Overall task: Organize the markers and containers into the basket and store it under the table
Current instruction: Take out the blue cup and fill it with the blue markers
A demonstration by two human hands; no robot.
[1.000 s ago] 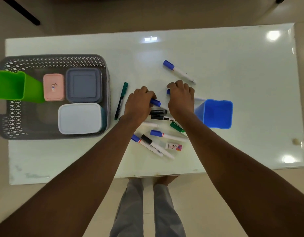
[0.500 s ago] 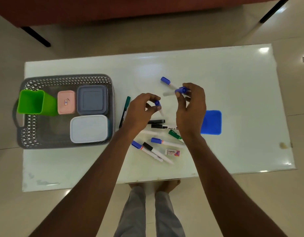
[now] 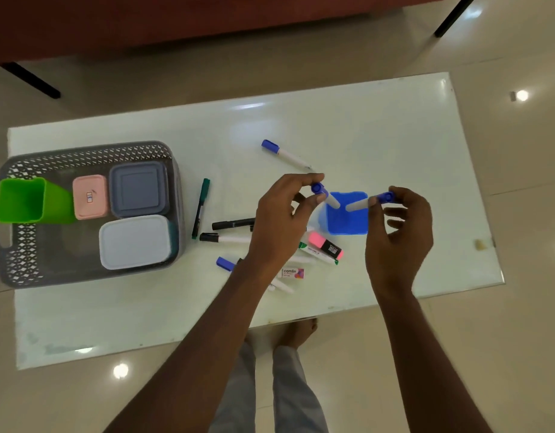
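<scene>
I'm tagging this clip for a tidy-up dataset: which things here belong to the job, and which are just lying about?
Job:
- grey lattice plastic basket
- blue square plastic cup
- two blue-capped white markers, one in each hand's grip: left hand, right hand
- loose blue-capped white marker

Lying about:
- small cream lump near the table's right edge

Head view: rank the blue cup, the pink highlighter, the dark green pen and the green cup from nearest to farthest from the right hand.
Measured from the right hand:
1. Blue cup, just to its left, under the marker tips.
2. Pink highlighter, further left, lying among the loose markers.
3. Dark green pen, beside the basket's right wall.
4. Green cup, at the basket's far left end.
</scene>
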